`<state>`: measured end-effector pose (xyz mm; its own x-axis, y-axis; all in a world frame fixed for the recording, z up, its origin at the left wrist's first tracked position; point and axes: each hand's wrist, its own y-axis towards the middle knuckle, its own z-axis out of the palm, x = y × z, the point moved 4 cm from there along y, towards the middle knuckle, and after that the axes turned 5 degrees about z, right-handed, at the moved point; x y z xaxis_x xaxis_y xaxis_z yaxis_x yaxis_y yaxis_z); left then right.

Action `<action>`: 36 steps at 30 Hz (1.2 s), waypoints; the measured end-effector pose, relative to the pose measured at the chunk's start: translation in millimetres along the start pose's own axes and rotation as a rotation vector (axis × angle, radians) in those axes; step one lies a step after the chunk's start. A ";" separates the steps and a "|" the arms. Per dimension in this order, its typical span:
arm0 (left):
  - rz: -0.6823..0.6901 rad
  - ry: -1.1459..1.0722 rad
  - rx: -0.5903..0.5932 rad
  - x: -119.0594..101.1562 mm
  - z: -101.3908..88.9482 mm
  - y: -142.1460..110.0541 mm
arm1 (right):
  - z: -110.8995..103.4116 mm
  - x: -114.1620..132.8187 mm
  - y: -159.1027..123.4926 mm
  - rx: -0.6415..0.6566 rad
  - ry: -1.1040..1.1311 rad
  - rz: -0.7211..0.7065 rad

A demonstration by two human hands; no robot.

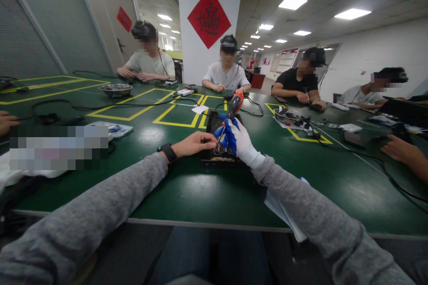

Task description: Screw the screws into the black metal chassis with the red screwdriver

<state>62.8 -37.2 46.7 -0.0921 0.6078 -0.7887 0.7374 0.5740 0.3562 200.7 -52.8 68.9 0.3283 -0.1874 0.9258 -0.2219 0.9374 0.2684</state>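
Observation:
My right hand [236, 140], in a white glove with blue fingers, is closed around a screwdriver [233, 107] with a red and black handle. It holds the tool upright, tip down into a dark flat device [218, 153] lying on the green table [200, 187]. My bare left hand [194, 144], a black watch on its wrist, lies against the left edge of that device with fingers stretched toward the screwdriver tip. Both arms wear grey sleeves.
Several other people sit around the table's far and right sides. Metal bowls [116, 89] [285, 116], black cables [83, 107], white paper [199, 109] and small devices lie on it. Another person's hand [399, 149] rests at right. Yellow tape marks rectangles.

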 end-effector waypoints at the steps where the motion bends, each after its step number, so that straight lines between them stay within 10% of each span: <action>1: -0.001 0.023 -0.018 -0.2 -0.7 0.2 | -0.1 0.7 -0.2 -0.010 -0.003 -0.006; 36: 0.022 0.038 -0.013 -3.1 2.0 -1.0 | 0.5 3.4 -1.9 -0.049 -0.036 0.025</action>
<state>63.6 -40.8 47.8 -0.1015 0.6403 -0.7614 0.7307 0.5674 0.3798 201.8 -55.5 71.6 0.2898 -0.1733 0.9413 -0.1846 0.9549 0.2326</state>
